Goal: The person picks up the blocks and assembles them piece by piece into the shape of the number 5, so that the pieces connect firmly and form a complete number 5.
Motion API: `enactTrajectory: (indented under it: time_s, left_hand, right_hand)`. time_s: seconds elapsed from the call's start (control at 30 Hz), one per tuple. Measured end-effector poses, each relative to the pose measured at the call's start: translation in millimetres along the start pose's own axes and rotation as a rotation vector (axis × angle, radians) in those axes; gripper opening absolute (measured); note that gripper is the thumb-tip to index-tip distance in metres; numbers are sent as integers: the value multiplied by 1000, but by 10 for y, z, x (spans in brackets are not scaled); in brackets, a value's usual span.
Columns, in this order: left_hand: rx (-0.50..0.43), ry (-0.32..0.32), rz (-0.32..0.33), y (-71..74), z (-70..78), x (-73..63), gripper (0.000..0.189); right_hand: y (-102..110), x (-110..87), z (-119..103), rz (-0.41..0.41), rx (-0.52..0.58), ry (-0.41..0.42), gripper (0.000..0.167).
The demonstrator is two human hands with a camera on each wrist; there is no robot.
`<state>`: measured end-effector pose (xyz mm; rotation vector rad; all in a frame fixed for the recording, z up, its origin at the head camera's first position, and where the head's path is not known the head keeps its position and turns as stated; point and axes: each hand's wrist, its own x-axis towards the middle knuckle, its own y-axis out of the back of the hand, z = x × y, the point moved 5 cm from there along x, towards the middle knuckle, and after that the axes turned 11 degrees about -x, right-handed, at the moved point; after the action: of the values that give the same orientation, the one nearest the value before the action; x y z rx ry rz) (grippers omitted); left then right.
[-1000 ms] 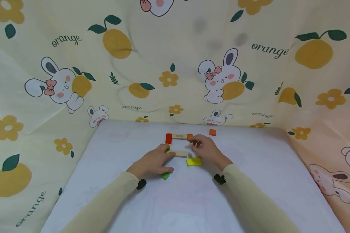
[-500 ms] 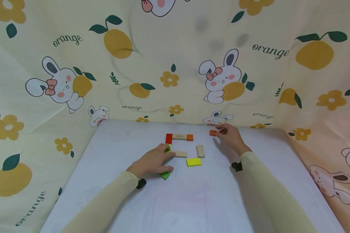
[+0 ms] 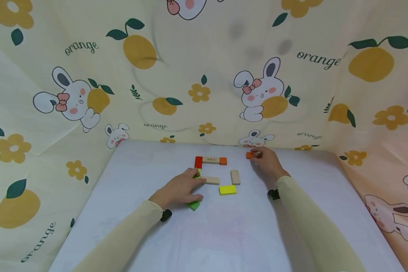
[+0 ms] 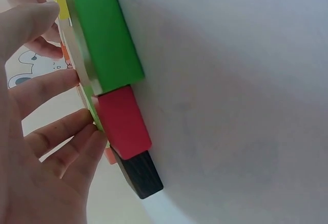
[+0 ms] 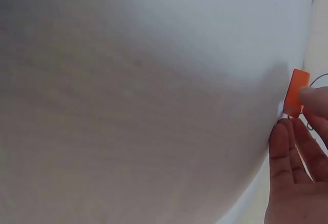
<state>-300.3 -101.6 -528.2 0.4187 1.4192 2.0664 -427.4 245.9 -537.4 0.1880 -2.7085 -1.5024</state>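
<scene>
At the back of the table my right hand [image 3: 268, 162] pinches a small orange block [image 3: 249, 155]; in the right wrist view the thumb lies against that orange block [image 5: 296, 95]. My left hand [image 3: 180, 187] reaches over the left side of a block outline, fingers extended. Its fingertips touch a light green block [image 3: 199, 173] and a plain wooden block [image 3: 212, 180]. A green block [image 3: 194, 206] pokes out below its thumb. From the left wrist, a green block [image 4: 105, 34], a pinkish-red block [image 4: 123, 121] and a black block [image 4: 141, 175] run in line beside the fingers.
A red block [image 3: 198, 162], a wooden block with lettering [image 3: 210, 160] and another orange block [image 3: 223, 161] form the outline's far edge. A yellow block [image 3: 227, 190] and a loose wooden block [image 3: 235, 177] lie on the white table [image 3: 231, 234]. Patterned cloth [image 3: 221, 49] surrounds it.
My right hand has left the wooden block, now lying between the outline and the hand, and has moved right and back to the far orange block. The left hand stays in place.
</scene>
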Motion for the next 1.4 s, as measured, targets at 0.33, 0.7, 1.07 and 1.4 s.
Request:
enactTrajectory:
  time_s: [0.33, 0.7, 1.07, 1.4]
  left_hand:
    - [-2, -5, 1, 2, -16, 6, 63]
    - [-10, 6, -8, 2, -6, 9, 63]
    - [3, 2, -9, 20, -11, 2, 63]
    - [-3, 7, -10, 51, 8, 11, 61]
  right_hand:
    - [7, 5, -42, -35, -18, -27, 40]
    - [43, -160, -185, -9, 65, 11, 40]
    - [36, -412, -515, 52, 64, 127, 34]
    - [-97, -644, -834, -9, 46, 233, 34]
